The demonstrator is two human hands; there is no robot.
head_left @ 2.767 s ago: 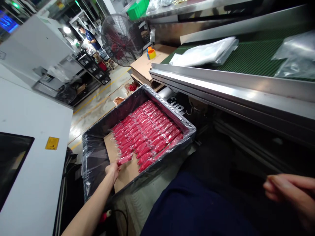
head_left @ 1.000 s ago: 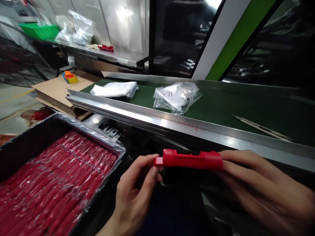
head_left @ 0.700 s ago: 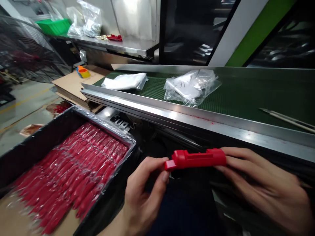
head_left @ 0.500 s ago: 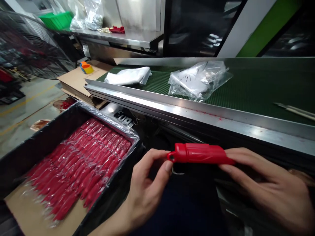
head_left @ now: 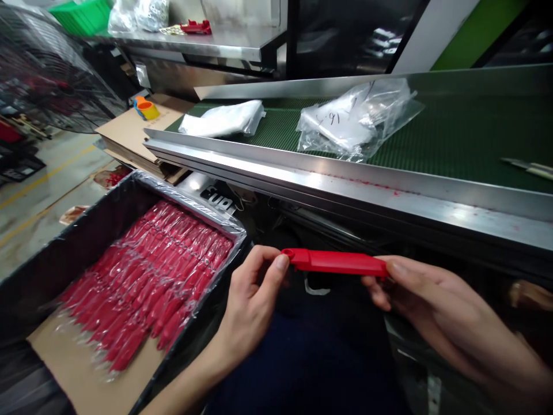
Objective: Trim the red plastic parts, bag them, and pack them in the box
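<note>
Between my two hands, level in front of my body, is a long red plastic part with a small ring at its left end. Thumb and forefinger of my left hand pinch that ringed end. At the opposite, tapered end, my right hand grips it between thumb and fingers. Down to the left stands a black box with a plastic liner. Inside it, rows of similar red parts in clear wrap lie on a cardboard sheet.
Beyond my hands runs a green conveyor belt with a metal side rail. On it lie a white packet, a clear bag and a knife-like tool. Tape sits on stacked cardboard; a fan stands behind.
The red part has been turned about its length, now showing a narrower side. My right thumb has shifted onto its upper side. Both hands still hold the ends, and the view has tilted slightly down.
</note>
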